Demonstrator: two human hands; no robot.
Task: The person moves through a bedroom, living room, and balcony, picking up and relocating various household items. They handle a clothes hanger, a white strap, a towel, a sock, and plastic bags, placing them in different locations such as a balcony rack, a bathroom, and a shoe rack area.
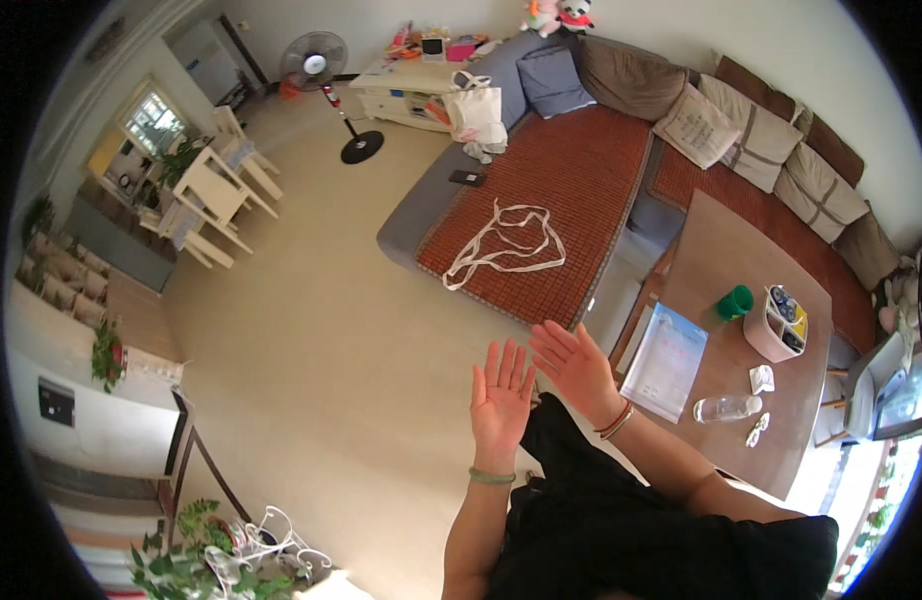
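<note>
Both of my hands are raised in front of me, palms toward me, and hold nothing. My left hand has its fingers stretched upward and a green bangle around the wrist. Beside it, my right hand slants up to the left with fingers extended, a reddish bracelet at its wrist. The fingertips of the two hands come close together. Nearest to my right hand is a blue-and-white booklet on the brown table. Beyond my fingers, a long white strap lies loosely looped on the sofa's red-brown mat.
On the table stand a green cup, a pink organizer box and a lying clear bottle. A black phone and a white tote bag are on the sofa. A standing fan and plants are to the left.
</note>
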